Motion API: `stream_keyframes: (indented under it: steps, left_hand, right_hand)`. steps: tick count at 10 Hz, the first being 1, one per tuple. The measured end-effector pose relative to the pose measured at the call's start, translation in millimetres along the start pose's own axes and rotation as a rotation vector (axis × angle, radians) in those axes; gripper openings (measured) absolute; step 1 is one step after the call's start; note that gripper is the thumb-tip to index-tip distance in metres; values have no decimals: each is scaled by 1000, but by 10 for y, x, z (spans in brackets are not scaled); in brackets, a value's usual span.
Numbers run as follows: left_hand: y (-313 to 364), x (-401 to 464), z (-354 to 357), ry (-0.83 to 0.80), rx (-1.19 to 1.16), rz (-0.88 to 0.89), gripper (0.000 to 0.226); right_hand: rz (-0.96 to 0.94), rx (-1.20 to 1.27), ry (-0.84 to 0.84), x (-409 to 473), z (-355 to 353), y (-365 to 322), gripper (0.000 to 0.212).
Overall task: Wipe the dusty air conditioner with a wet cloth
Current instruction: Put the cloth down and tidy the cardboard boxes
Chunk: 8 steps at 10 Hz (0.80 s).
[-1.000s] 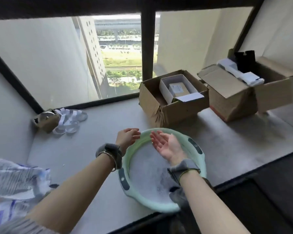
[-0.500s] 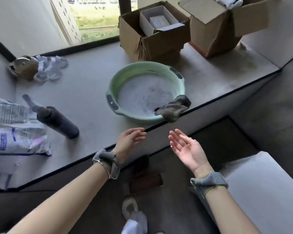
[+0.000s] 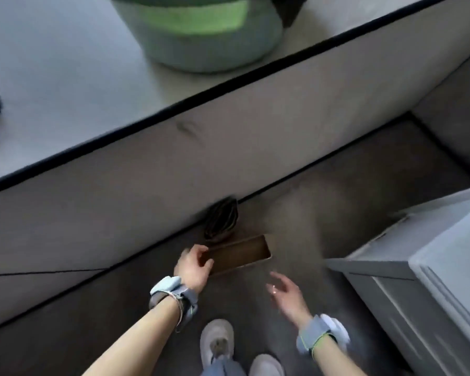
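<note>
Down by the floor, both the left hand (image 3: pixel 193 267) and right hand (image 3: pixel 284 290) hang loosely curled and empty, neither yet holding a cloth, while the white air conditioner (image 3: pixel 423 289) stands at right; fetching one from the basin (image 3: pixel 206 42) seems next.

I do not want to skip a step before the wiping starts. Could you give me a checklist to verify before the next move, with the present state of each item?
1. Cloth in hand: not ok; left hand and right hand both hold nothing.
2. Cloth position: cannot tell; only a dark scrap shows beside the basin.
3. Basin steady: ok; it stands on the ledge, back from the edge.
4. White unit near: ok; beside the right hand.
5. Dust on it: cannot tell; blurred.
6. Floor: not ok; a dark striped object lies ahead of the shoes.
</note>
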State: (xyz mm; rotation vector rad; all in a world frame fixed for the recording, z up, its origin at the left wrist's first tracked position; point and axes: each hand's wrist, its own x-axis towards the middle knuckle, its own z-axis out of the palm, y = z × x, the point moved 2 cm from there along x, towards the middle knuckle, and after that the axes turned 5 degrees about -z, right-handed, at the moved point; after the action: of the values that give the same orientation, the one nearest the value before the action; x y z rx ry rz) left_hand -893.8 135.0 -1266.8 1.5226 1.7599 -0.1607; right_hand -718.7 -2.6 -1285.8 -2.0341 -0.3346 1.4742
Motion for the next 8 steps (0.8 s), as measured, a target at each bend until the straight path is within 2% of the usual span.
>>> stream_keyframes:
  steps: [1,2,3,4,5,6,7,8]
  left_hand:
    - [-225,596,516,-14,170,83,49]
    - [-358,939,784,-10,189,93,59]
    - [-505,1394,1212,-15,154,47,66]
    - [-592,1696,1487,59,95,97,69]
    - [-629,1876,1605,153,58,150,59]
    - [-617,1932,1605,278,14,175,31]
    - [-586,1789,1498,304,11,169,24]
    - [-488,1276,1177,293,-8,172,22]
  right_hand:
    - [-113,-374,-65,652,225,281,53]
    - [-109,-419,-121,1006,300,357,59]
    - [-165,-484,-113,1854,444,874,67]
    - [-146,-553,-43,2240,506,1082,65]
    - [-132,-559,-35,2464,544,1280,55]
    - [-192,-625,-2,2485,525,1336,34]
    - [-234,-666,50,2275,440,1253,28]
    - [-210,-655,72,1678,190,1097,28]
